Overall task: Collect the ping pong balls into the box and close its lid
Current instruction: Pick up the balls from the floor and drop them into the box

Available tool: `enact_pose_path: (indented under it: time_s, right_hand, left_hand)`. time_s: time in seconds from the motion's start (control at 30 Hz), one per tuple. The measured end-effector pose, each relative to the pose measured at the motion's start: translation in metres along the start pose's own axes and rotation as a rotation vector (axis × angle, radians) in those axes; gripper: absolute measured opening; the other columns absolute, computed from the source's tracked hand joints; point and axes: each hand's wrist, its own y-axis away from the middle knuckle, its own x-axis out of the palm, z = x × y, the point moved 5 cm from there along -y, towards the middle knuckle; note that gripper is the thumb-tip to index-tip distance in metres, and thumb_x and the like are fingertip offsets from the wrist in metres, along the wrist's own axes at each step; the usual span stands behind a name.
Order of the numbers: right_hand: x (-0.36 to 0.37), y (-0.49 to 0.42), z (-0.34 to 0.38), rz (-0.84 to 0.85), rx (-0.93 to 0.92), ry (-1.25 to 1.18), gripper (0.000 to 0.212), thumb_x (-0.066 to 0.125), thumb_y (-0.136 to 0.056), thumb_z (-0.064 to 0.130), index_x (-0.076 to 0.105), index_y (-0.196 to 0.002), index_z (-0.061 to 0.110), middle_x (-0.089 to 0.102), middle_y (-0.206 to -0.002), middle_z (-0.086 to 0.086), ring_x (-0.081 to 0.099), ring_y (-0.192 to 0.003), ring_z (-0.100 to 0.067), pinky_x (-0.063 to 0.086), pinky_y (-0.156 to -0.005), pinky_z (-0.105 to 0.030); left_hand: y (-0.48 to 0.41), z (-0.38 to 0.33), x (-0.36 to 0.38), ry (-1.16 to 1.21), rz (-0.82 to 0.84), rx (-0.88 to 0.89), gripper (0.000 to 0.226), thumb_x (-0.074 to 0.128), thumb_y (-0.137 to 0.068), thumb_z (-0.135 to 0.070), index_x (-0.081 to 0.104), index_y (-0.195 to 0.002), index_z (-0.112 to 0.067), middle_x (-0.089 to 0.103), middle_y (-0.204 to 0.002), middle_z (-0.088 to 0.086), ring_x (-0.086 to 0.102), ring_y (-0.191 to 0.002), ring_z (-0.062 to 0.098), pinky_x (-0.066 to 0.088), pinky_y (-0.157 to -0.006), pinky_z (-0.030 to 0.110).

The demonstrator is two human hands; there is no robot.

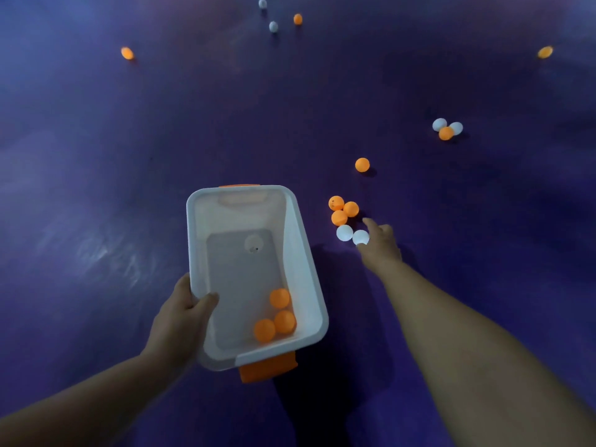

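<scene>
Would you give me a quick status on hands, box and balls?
Left hand grips box rim. Right hand open, at white ball. Three orange balls inside; loose balls scattered on floor, nothing blocking.

Left hand (183, 312) — fingers hidden under the box (200, 253); far balls (545, 52) blurred.

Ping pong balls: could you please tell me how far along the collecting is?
Early. Three orange balls lie in the box, which the left hand grips by its rim. The right hand reaches a white ball in the nearest cluster. Many balls remain scattered on the floor; no lid shows.
</scene>
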Motion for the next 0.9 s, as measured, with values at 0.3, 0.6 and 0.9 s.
enact_pose_path:
  time_s: [0.3,0.6,0.9]
  right_hand:
    - [0.01,-0.005,-0.012,-0.146,0.066,-0.178,0.033,0.061,-0.085,0.021,0.049,-0.112,0.007,0.049,-0.117,-0.014,0.056,-0.095,-0.033,0.048,-0.071,-0.039]
    - [0.021,0.005,-0.006,-0.205,0.072,-0.298,0.044,0.06,-0.085,0.034,0.05,-0.125,0.018,0.057,-0.118,-0.003,0.057,-0.092,-0.02,0.045,-0.069,-0.033]
    - [0.029,0.0,0.015,-0.069,0.133,-0.277,0.039,0.057,-0.087,0.042,0.053,-0.112,0.013,0.065,-0.103,-0.006,0.059,-0.083,-0.021,0.043,-0.065,-0.032]
  left_hand:
    - [-0.006,0.008,-0.005,-0.036,-0.065,-0.031,0.029,0.062,-0.083,-0.022,0.051,-0.11,-0.018,0.059,-0.082,-0.005,0.057,-0.077,0.021,0.042,-0.072,0.037]
    - [-0.007,0.008,-0.005,-0.029,-0.119,-0.067,0.06,0.048,-0.067,-0.035,0.051,-0.122,-0.011,0.059,-0.098,0.004,0.056,-0.09,0.028,0.042,-0.077,0.04]
    - [-0.005,0.008,-0.012,-0.206,-0.074,-0.024,0.057,0.042,-0.072,-0.04,0.047,-0.124,-0.016,0.06,-0.101,0.003,0.059,-0.093,0.029,0.05,-0.08,0.046]
